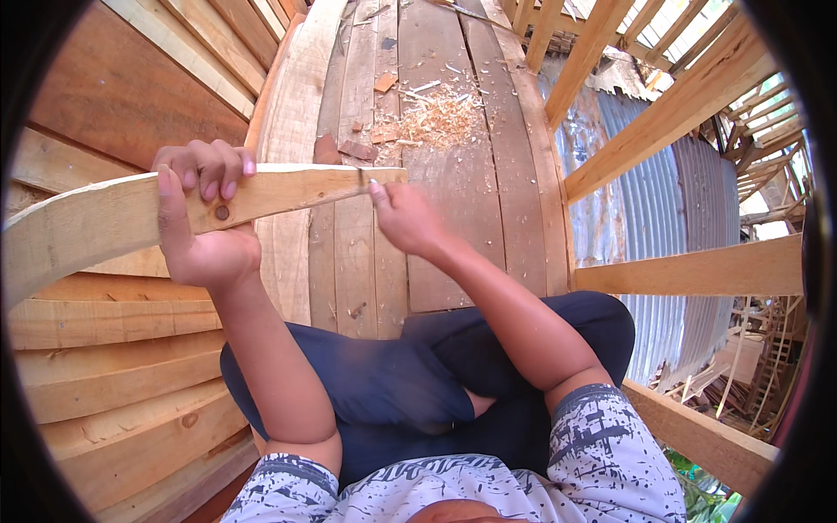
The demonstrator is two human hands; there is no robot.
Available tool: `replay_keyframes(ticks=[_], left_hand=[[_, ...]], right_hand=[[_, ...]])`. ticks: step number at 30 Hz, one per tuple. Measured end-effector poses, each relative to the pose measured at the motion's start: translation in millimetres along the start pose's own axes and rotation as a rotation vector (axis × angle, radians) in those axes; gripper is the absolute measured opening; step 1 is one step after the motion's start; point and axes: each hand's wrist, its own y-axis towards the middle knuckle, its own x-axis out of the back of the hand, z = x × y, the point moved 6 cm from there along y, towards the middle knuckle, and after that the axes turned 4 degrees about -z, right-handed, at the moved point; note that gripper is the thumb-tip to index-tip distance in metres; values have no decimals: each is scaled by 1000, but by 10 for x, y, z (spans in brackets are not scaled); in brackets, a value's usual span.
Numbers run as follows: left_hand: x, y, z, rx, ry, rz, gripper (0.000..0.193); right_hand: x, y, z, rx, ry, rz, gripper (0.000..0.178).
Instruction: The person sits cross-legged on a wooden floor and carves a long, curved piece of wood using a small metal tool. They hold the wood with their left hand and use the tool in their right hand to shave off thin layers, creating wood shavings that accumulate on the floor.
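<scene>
My left hand (202,218) grips a long pale wooden plank (105,222) held across the view from the left, fingers wrapped over its top edge and thumb along its face. My right hand (403,218) is at the plank's right end, pinching a thin dark tool or pencil (361,179) against the wood. I cannot tell what the thin thing is. Both forearms come up from my lap, where I sit in dark shorts on a plank floor.
Wood shavings (440,113) and small offcuts (359,150) lie on the plank floor (453,218) ahead. A board wall (113,366) rises on the left. Timber rails (689,270) and corrugated metal sheets (645,209) are on the right.
</scene>
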Motion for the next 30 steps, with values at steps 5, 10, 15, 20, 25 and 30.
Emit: replay_keyframes(ticks=[5,10,15,20,25,30], left_hand=[[-237,-91,43,-14,24,10,25],[-253,-121,33,-39,37,-23,23],[-287,-140,62,-64,52,-33,27],[-247,-124,37,-71,61,-43,26],[-250,-143,48,-66,39,-60,26],[-212,-97,33,-80,40,-54,26]], right_hand=[[49,-3,-22,90,25,-57,52],[135,23,79,20,-46,41,51],[99,31,-42,27,63,7,50],[177,64,35,1,-45,75,51],[148,-70,213,39,6,72,53],[120,153,-135,-62,-74,146,53]])
